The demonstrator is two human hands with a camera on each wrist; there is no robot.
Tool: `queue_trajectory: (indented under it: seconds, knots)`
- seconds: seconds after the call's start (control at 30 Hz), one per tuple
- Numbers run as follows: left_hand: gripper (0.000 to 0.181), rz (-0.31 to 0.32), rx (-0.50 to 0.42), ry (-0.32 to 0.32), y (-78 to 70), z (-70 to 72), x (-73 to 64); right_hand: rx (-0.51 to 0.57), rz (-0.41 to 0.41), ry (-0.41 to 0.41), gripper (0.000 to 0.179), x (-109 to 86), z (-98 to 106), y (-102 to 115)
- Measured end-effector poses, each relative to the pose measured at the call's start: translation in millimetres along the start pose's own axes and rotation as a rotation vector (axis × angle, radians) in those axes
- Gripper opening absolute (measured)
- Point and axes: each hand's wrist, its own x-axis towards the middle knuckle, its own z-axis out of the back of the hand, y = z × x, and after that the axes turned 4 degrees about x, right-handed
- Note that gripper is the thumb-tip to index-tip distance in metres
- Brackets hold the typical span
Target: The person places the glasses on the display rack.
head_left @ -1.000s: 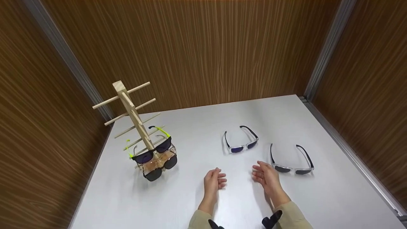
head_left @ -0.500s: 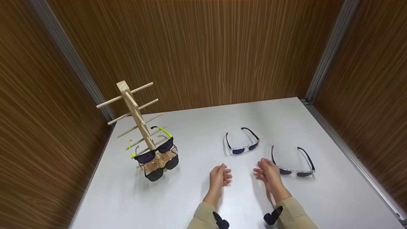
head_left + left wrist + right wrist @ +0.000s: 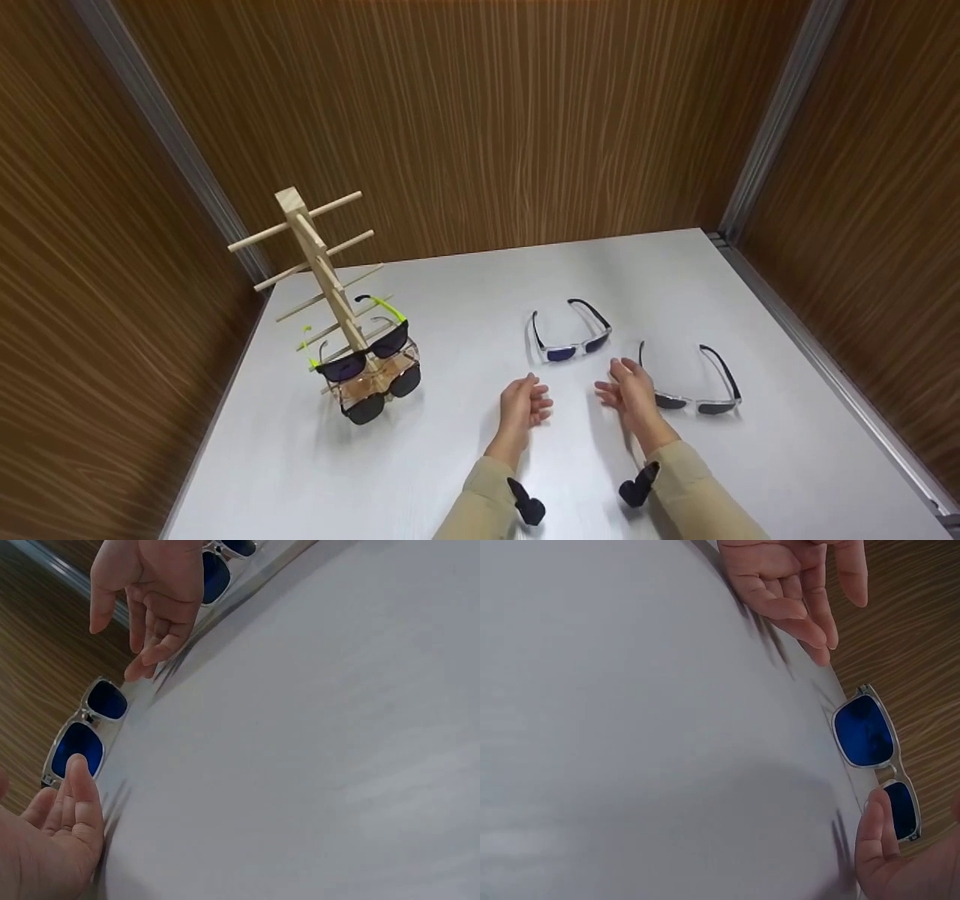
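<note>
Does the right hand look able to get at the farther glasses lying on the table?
Likely yes: the right hand holds nothing, and the farther glasses lie ahead and to its left, with nothing visible between. The left hand is off to the side, out of the way.

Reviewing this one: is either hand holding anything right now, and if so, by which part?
Nothing is held: the left hand and the right hand are both empty, apart from each other.

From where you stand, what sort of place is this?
Probably a partitioned work booth: wood-grain panels on three sides, a white table, and a wooden display stand bearing sunglasses.
</note>
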Motion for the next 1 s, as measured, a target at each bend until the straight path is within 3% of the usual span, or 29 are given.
queue_trajectory:
  seconds: [0.47, 0.67, 1.0]
  knots:
    - [0.045, 0.046, -0.074, -0.017, -5.0, -7.0, 12.4, -0.079, -0.011, 0.010, 0.065, 28.6, -9, 14]
    - [0.048, 0.093, -0.098, 0.001, -7.3, -12.0, 16.3, -0.102, -0.042, -0.024, 0.065, 41.1, -6, 18]
    - [0.051, 0.123, -0.107, -0.005, -16.5, -20.5, 28.4, -0.048, -0.147, 0.064, 0.063, 55.4, -10, 32]
